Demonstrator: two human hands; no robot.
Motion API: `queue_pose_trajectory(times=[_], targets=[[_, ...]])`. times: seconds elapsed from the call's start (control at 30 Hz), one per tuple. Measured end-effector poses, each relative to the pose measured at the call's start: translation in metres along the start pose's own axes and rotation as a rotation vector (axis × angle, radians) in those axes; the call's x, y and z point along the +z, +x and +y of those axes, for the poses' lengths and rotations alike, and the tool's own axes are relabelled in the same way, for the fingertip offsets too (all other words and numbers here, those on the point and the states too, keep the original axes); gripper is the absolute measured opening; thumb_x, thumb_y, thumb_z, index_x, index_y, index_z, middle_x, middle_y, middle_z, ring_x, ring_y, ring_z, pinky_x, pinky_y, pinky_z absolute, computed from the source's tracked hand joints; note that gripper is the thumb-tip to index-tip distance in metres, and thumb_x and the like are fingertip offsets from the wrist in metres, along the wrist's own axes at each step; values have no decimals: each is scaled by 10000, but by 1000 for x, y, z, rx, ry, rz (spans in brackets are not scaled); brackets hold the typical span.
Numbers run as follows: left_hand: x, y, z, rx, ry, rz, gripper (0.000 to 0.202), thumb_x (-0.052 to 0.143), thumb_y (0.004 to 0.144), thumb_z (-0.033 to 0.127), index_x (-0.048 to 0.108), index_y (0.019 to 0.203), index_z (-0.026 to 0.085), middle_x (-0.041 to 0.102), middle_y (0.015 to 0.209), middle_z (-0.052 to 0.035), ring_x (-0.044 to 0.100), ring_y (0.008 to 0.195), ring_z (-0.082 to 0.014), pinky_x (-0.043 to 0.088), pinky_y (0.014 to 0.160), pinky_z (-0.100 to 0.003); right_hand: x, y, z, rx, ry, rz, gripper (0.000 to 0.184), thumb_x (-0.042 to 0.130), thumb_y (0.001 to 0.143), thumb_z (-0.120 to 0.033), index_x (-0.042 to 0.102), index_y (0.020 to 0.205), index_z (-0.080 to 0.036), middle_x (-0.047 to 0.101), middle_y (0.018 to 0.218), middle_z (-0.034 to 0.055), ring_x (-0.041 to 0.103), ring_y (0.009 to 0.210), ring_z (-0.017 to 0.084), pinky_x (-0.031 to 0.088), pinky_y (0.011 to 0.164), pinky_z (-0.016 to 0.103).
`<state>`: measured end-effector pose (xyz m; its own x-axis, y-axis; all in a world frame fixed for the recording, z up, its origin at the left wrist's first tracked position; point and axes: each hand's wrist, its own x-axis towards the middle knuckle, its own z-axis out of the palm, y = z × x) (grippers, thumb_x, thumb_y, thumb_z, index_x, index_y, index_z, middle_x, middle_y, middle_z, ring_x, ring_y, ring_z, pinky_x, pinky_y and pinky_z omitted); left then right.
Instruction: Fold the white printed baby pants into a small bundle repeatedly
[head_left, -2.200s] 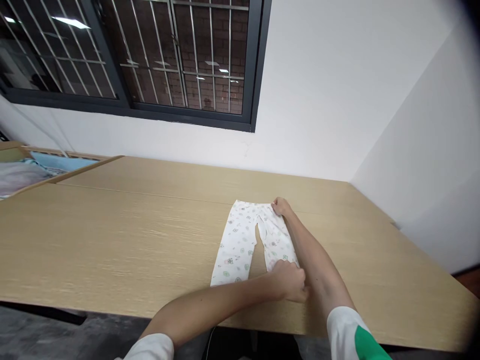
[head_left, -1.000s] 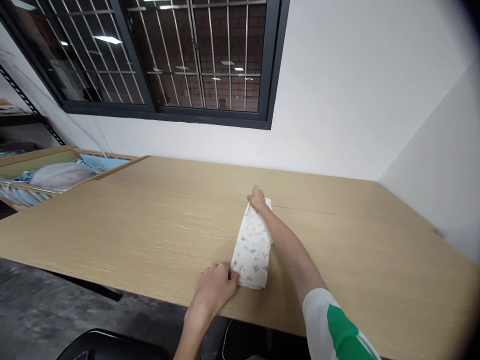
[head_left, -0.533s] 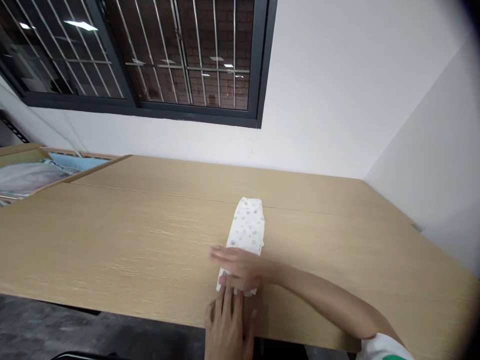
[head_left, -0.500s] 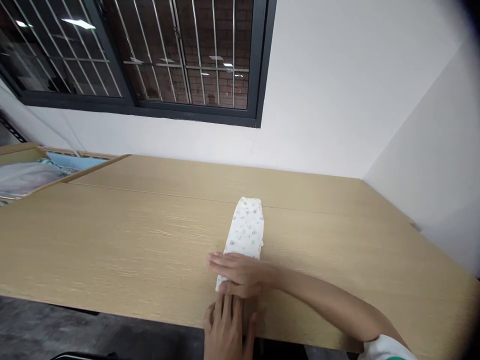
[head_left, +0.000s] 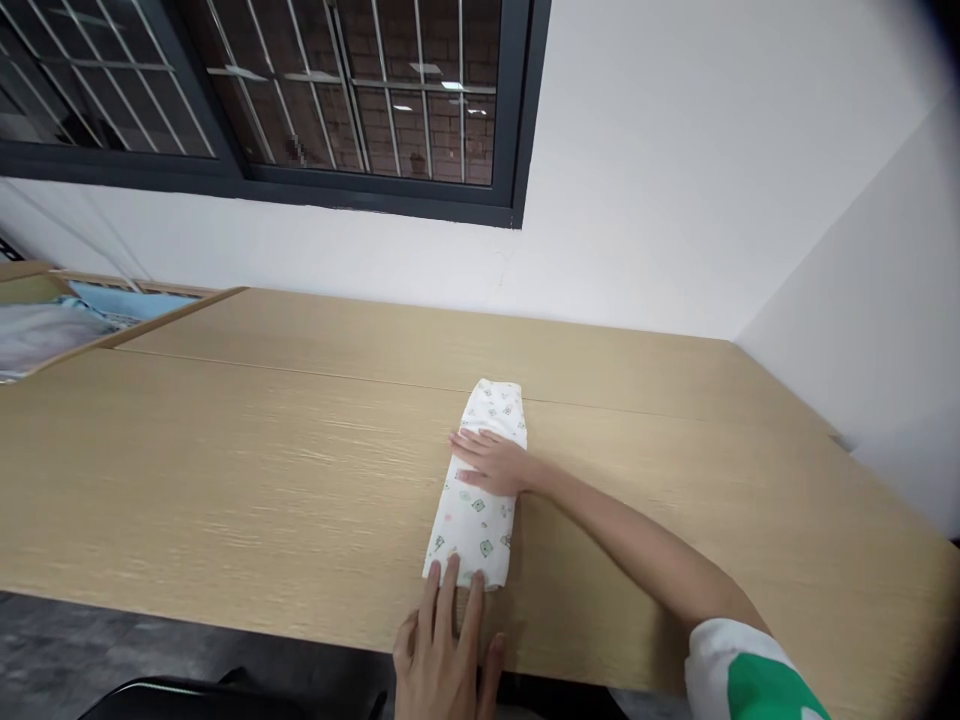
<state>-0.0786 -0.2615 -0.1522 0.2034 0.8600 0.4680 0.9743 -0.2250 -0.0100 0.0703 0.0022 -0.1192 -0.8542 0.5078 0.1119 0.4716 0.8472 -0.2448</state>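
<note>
A white cloth printed with small green and pink figures lies on the wooden table, folded into a long narrow strip. My right hand rests flat across its middle, fingers spread and pointing left, covering part of the print. At the strip's near end, the fingertips of my left hand touch the edge, with fingers apart and the palm over the table's front edge. Neither hand grips the cloth.
The pale wooden table meets a white wall under a barred window. To the left stands a wooden-sided bin with pale and blue fabric inside. Below the front edge, a black chair-like shape shows over the grey floor.
My right hand has slid forward along the cloth, away from me, baring its near part. My left fingertips stay at the near end. The view has tilted down slightly.
</note>
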Motion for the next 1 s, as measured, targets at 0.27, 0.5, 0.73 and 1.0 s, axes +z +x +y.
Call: queue_pose_trajectory(times=[0.27,0.5,0.73,1.0], targets=[[-6,5,2,-5,4,-2,432,558,939,288,641,1361,257,511,1546,-143,473,1404,-350,424,944,-485,-19,28,85,330,-20,30,660,260,1079,-519,226,1645,-181,172,1700,84,114,1580,259,97,1285,489],[-10,6,6,-18,24,-27,431,556,952,288,632,1375,251,505,1551,-144,446,1425,-340,418,967,-484,-23,32,114,373,-38,52,637,241,1075,-518,216,1649,-243,142,1713,40,108,1583,240,67,1280,476],[-6,9,30,-28,-4,7,440,573,936,246,635,1371,251,533,1524,-153,474,1402,-345,432,989,-505,-34,28,122,307,-55,24,592,291,1080,-450,285,1630,-233,196,1704,50,158,1575,236,106,1273,453],[-6,15,20,-7,-80,7,449,565,947,210,634,1381,300,575,1497,-88,529,1356,-306,421,1026,-466,-52,29,97,302,-162,54,552,401,1042,-339,412,1563,-159,287,1670,113,201,1565,249,106,1275,477]])
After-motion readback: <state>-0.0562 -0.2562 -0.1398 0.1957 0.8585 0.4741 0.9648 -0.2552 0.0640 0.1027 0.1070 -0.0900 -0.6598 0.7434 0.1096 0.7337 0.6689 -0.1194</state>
